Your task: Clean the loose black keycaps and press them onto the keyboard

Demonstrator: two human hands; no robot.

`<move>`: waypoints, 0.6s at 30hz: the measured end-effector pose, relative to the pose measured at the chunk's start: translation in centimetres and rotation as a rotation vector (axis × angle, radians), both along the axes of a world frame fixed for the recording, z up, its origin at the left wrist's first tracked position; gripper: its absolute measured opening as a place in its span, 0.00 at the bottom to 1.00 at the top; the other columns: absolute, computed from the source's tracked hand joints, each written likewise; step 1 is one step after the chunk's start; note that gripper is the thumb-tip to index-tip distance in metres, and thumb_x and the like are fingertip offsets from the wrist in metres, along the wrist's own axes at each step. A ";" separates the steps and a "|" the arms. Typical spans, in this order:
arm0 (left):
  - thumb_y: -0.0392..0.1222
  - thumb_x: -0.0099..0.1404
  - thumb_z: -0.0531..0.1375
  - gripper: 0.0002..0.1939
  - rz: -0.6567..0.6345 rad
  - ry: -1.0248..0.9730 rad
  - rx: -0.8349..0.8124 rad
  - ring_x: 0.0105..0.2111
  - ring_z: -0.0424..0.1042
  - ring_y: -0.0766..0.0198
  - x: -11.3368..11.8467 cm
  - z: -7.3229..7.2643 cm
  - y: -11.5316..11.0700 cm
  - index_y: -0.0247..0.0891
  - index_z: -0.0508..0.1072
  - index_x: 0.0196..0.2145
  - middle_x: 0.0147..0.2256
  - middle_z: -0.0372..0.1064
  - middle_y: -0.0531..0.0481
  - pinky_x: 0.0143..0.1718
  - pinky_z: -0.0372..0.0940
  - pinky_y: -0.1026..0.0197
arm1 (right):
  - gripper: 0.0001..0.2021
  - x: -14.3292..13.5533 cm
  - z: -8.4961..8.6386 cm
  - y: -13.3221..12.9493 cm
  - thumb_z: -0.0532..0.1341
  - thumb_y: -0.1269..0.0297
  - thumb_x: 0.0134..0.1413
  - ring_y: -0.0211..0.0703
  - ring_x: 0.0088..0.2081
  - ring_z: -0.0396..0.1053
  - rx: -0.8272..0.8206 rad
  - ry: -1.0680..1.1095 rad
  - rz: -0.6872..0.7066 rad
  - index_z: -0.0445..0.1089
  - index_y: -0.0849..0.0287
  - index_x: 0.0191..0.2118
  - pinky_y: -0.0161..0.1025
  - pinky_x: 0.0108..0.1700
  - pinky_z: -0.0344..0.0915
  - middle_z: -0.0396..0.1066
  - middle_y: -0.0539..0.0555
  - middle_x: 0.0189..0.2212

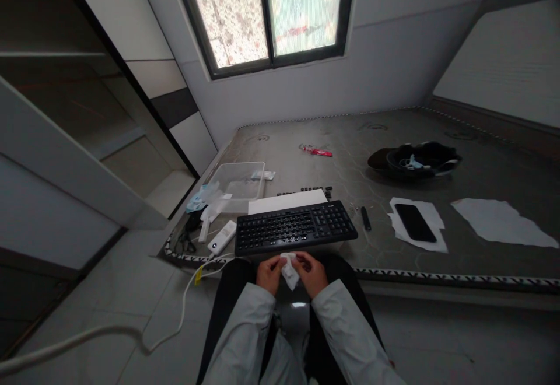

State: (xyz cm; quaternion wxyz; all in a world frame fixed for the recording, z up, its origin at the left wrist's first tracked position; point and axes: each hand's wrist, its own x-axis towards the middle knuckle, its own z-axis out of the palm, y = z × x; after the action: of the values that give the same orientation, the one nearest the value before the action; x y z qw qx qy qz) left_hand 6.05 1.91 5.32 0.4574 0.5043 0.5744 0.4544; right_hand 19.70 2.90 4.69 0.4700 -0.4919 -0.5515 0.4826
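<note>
A crumpled white tissue (290, 272) is pinched between both hands, just in front of the black keyboard (293, 227). My left hand (270, 274) grips its left side with thumb and fingers closed. On the other side, my right hand (311, 275) holds it, fingers curled in. The keyboard lies at the near edge of the mattress, with its back edge over a white sheet or box (289, 200). Behind that are several loose black keycaps (312, 189). Whether anything is inside the tissue is hidden.
A clear plastic box (238, 184) and a white power strip (222, 237) with a cable lie left of the keyboard. To the right are a slim black tool (366, 219), a phone (415, 223) on paper, a torn sheet (503, 221) and a cap (413, 162). A red item (317, 151) lies farther back.
</note>
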 end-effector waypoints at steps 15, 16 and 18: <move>0.48 0.53 0.57 0.16 0.050 0.064 0.015 0.33 0.71 0.59 -0.3 -0.4 0.1 0.34 0.75 0.34 0.32 0.74 0.46 0.36 0.65 0.61 | 0.19 0.5 -0.4 0.7 0.57 0.49 0.43 0.45 0.31 0.69 -0.116 0.164 0.091 0.72 0.61 0.32 0.37 0.31 0.66 0.73 0.56 0.30; 0.48 0.53 0.57 0.16 0.053 0.070 0.016 0.33 0.71 0.59 -0.3 -0.4 0.1 0.34 0.75 0.34 0.32 0.74 0.46 0.36 0.65 0.61 | 0.18 0.4 -0.5 0.7 0.58 0.50 0.42 0.44 0.30 0.70 -0.139 0.185 0.098 0.71 0.61 0.32 0.37 0.31 0.66 0.73 0.55 0.29; 0.48 0.52 0.57 0.16 0.065 0.098 0.013 0.32 0.71 0.59 -0.3 -0.5 0.1 0.34 0.75 0.33 0.31 0.74 0.46 0.34 0.65 0.62 | 0.19 0.3 -0.8 0.7 0.62 0.52 0.37 0.43 0.29 0.70 -0.178 0.222 0.099 0.70 0.61 0.34 0.37 0.30 0.67 0.72 0.55 0.29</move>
State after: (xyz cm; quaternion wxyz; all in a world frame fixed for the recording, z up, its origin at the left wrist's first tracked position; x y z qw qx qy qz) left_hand 5.78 1.98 4.83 0.4105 0.5101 0.6093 0.4473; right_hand 19.99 3.56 3.88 0.4583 -0.4476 -0.4747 0.6035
